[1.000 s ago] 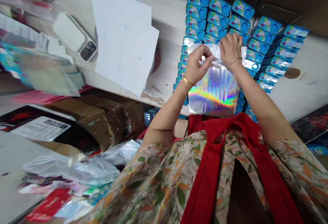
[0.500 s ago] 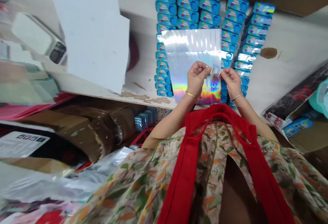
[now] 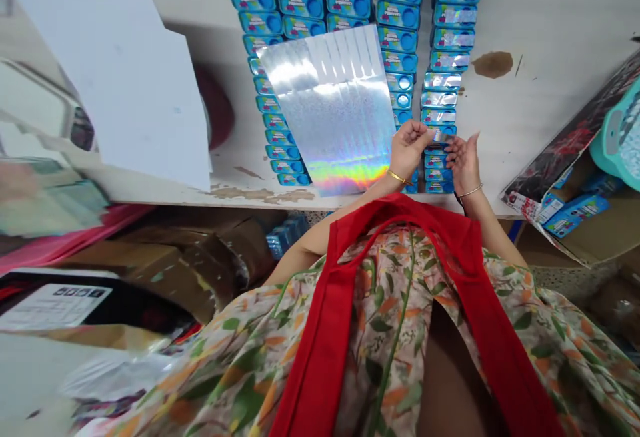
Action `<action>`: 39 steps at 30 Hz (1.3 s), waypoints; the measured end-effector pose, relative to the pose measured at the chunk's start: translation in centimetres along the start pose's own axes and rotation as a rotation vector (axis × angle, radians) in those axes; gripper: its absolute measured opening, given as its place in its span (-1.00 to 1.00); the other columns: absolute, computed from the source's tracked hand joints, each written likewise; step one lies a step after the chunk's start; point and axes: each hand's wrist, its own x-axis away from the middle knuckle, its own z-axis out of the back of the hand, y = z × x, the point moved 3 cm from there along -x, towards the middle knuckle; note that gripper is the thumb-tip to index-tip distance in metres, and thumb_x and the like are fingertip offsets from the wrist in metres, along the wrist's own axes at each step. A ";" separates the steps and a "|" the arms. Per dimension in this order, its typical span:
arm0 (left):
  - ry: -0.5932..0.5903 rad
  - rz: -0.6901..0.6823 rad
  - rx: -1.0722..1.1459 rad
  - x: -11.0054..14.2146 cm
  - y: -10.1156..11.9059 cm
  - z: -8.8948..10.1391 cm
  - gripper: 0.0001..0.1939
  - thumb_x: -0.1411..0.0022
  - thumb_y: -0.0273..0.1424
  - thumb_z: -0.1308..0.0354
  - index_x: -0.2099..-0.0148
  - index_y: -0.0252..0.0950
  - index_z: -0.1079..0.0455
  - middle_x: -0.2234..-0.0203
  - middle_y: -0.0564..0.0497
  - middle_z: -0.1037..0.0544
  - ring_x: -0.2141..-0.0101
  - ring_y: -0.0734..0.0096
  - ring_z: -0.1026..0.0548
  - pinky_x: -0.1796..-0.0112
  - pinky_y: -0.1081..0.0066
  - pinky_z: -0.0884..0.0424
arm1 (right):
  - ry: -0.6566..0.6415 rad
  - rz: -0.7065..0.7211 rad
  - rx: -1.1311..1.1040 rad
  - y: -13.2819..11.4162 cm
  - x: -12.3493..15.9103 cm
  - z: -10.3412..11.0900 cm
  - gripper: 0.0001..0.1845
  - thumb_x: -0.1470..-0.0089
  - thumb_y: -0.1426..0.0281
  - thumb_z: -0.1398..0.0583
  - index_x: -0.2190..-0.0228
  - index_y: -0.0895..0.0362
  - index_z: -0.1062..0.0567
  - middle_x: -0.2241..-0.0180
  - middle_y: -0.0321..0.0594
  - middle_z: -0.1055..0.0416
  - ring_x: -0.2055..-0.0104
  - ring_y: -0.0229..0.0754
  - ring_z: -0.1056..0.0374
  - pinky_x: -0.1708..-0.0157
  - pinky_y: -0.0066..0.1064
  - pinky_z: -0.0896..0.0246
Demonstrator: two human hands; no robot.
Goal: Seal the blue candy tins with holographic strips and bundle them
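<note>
My left hand [image 3: 411,149] is closed in a pinch over the right-hand row of small blue tins [image 3: 440,175]. At its fingertips is a small shiny clear sticker [image 3: 439,135], lying over one of the tins. On the other side of that row, my right hand [image 3: 465,160] has its fingers apart, with the tips close to the tins' edge. A silvery rainbow sticker sheet [image 3: 335,110] lies across the other rows, left of my left hand. Tins farther up the right row carry shiny strips on their tops.
White paper sheets [image 3: 135,70] lie on the white table left of the tins, partly over a dark red round object [image 3: 216,107]. At right stand an open carton [image 3: 595,230] and a teal basket [image 3: 613,137]. Cardboard boxes [image 3: 165,250] sit below the table's left edge.
Both hands have moved off the sticker sheet to the right-hand row of tins. My right hand has opened from its pinch. The view has shifted and turned.
</note>
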 end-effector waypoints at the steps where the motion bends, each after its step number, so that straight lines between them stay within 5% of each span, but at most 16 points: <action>1: -0.004 0.010 -0.003 -0.1 -0.3 -0.1 -0.57 -0.06 -0.05 -0.49 0.36 -0.20 -0.37 0.51 0.14 -0.45 0.46 0.49 -0.45 0.33 0.39 -0.41 | 0.046 -0.018 -0.025 0.1 0.1 0.0 -0.19 0.01 -0.46 -0.02 0.38 0.04 -0.42 0.50 -0.37 -0.25 0.50 -0.31 -0.20 0.50 -0.42 -0.17; 5: 0.022 0.006 -0.112 -0.3 -1.3 -0.2 -0.64 -0.14 -0.13 -0.46 0.39 -0.20 -0.38 0.52 0.13 -0.45 0.45 0.46 -0.45 0.32 0.38 -0.39 | 0.210 0.043 0.024 0.5 -0.1 0.6 -0.32 0.07 -0.33 -0.25 0.45 0.04 -0.36 0.51 -0.40 -0.24 0.48 -0.32 -0.14 0.42 -0.40 -0.20; 12: 0.108 -0.255 -0.675 -0.4 -1.4 -0.3 -0.76 -0.31 -0.17 -0.29 0.33 -0.19 -0.46 0.26 -0.03 -0.54 0.06 0.15 -0.49 -0.06 0.09 -0.36 | 0.291 0.283 0.376 1.5 -2.5 1.8 -0.49 -0.25 -0.12 -0.11 0.41 0.06 -0.37 0.43 -0.34 -0.25 0.34 -0.25 -0.25 0.22 -0.34 -0.26; 21: 0.058 -0.257 -0.898 -1.4 -2.3 -0.7 -0.74 -0.32 -0.12 -0.23 0.25 -0.20 -0.44 0.07 -0.15 -0.48 -0.08 -0.10 -0.38 -0.15 -0.13 -0.22 | 0.256 0.248 0.370 3.7 -3.8 2.6 -0.46 -0.20 -0.15 -0.12 0.42 0.07 -0.38 0.40 -0.30 -0.33 0.29 -0.21 -0.30 0.10 -0.27 -0.32; 28: 0.110 -0.230 -0.867 -1.8 -3.1 -1.2 -0.58 -0.25 0.03 -0.27 0.06 -0.17 -0.39 0.00 -0.21 -0.44 -0.19 -0.16 -0.30 -0.16 -0.06 -0.24 | 0.138 0.078 0.273 8.5 -6.8 3.3 -0.47 -0.16 -0.06 -0.21 0.04 0.06 -0.36 0.47 -0.40 -0.29 0.42 -0.20 -0.31 0.23 -0.22 -0.38; 31: 0.037 -0.260 -0.928 -2.3 -2.2 -1.0 -0.56 -0.30 0.06 -0.20 0.06 -0.19 -0.41 0.02 -0.21 -0.47 -0.16 -0.12 -0.35 -0.13 -0.03 -0.28 | 0.152 0.123 0.411 7.5 -8.2 4.2 -0.54 -0.20 0.05 -0.19 0.04 0.11 -0.36 0.45 -0.37 -0.30 0.37 -0.17 -0.35 0.21 -0.19 -0.39; 34: -0.046 -0.334 -1.003 -4.4 0.7 2.8 -0.54 -0.43 0.05 0.01 -0.04 -0.19 -0.43 0.02 -0.18 -0.52 -0.09 0.00 -0.43 -0.10 0.03 -0.31 | 0.318 0.310 0.574 3.3 -8.9 4.7 -0.58 -0.22 0.12 -0.16 0.01 0.14 -0.39 0.38 -0.31 -0.31 0.29 -0.15 -0.38 0.15 -0.14 -0.40; 36: 0.020 -0.392 -1.034 -6.8 3.7 7.9 -0.49 -0.47 0.05 0.12 -0.12 -0.17 -0.42 -0.03 -0.17 -0.53 -0.11 0.03 -0.43 -0.13 0.02 -0.28 | 0.325 0.458 0.632 0.0 -9.1 3.4 -0.64 -0.26 0.15 -0.12 0.06 0.13 -0.43 0.31 -0.22 -0.34 0.26 -0.12 -0.38 0.15 -0.12 -0.39; 39: 0.242 -0.423 -1.033 -10.5 7.7 16.8 -0.45 -0.44 0.12 0.11 -0.14 -0.13 -0.42 -0.15 -0.17 -0.50 -0.23 -0.05 -0.33 -0.20 -0.06 -0.20 | 0.186 0.631 0.698 -3.9 -9.8 -1.8 -0.65 -0.33 0.13 -0.05 0.13 0.10 -0.49 0.20 -0.11 -0.38 0.14 -0.05 -0.39 0.06 -0.04 -0.38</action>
